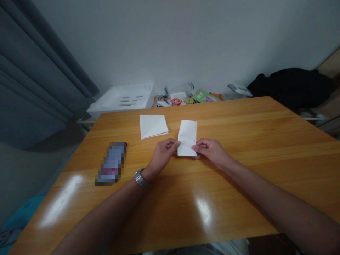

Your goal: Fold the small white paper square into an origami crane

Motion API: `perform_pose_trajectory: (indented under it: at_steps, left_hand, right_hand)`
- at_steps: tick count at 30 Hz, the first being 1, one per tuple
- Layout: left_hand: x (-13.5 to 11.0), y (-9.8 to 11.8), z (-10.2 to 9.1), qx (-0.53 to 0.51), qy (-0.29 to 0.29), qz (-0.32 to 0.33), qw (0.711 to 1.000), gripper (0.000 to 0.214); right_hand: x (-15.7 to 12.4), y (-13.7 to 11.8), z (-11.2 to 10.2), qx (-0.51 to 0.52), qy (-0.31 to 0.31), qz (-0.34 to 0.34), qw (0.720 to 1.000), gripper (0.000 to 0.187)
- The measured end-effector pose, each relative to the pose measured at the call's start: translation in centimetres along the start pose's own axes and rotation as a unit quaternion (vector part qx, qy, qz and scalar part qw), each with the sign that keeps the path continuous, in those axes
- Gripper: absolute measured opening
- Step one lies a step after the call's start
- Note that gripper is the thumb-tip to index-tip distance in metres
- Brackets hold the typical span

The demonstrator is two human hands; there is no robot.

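A folded sheet of white paper (pixel 187 134) is held just above the table, its long side pointing away from me. My left hand (pixel 166 152), below a silver wristwatch (pixel 141 179), pinches the paper's lower left edge between thumb and fingers. On the opposite edge, my right hand (pixel 208 148) grips it with the thumb on top and fingers underneath. Small marks run along the paper's right edge. Beyond my left hand lies a small stack of lined paper (pixel 153 126), flat on the wood.
A phone (pixel 111 163), blurred out, lies on the left of the wooden table (pixel 265 141). Behind the far edge are a white plastic tray (pixel 122 99), a green packet or booklet (pixel 204 96), assorted small items and a black cloth or bag (pixel 289 86). A grey curtain (pixel 34 71) hangs at left.
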State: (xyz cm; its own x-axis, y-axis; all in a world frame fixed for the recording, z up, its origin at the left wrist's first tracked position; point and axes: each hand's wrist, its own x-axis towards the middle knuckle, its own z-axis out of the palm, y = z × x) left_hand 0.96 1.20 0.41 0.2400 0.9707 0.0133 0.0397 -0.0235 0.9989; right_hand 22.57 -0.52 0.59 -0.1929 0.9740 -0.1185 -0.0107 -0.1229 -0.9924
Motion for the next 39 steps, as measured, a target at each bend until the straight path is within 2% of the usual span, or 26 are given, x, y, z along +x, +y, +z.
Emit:
perform_pose_trajectory:
  at_steps: [4, 11, 14, 24, 30, 33, 39]
  left_hand:
    - [0.09, -0.18, -0.1, -0.008, 0.006, -0.004, 1.0, 0.036]
    - [-0.22, 0.14, -0.02, 0.006, 0.003, 0.029, 1.0, 0.033]
    - [-0.34, 0.37, 0.13, 0.014, 0.019, 0.036, 0.999, 0.033]
    - [0.03, 0.22, 0.15, -0.067, 0.018, -0.001, 0.998, 0.03]
    - [-0.02, -0.22, 0.21, -0.135, -0.012, -0.029, 0.99, 0.028]
    - [0.04, -0.07, 0.27, -0.131, -0.04, -0.039, 0.99, 0.031]
    - [-0.07, 0.01, 0.58, -0.132, -0.04, -0.031, 0.99, 0.035]
  right_hand:
    - [-0.04, -0.1, -0.01, -0.006, -0.008, 0.001, 1.0, 0.035]
    - [0.01, 0.13, -0.15, -0.007, -0.014, -0.008, 1.0, 0.034]
    - [0.01, 0.03, -0.2, -0.016, -0.019, -0.003, 1.0, 0.034]
    - [0.06, 0.03, -0.4, -0.025, -0.048, -0.003, 0.999, 0.034]
    - [-0.1, -0.24, -0.35, -0.042, -0.06, -0.001, 0.997, 0.035]
    - [-0.15, -0.2, -0.38, -0.053, -0.072, -0.001, 0.996, 0.036]
    - [-0.27, -0.2, -0.24, -0.061, -0.095, -0.006, 0.994, 0.037]
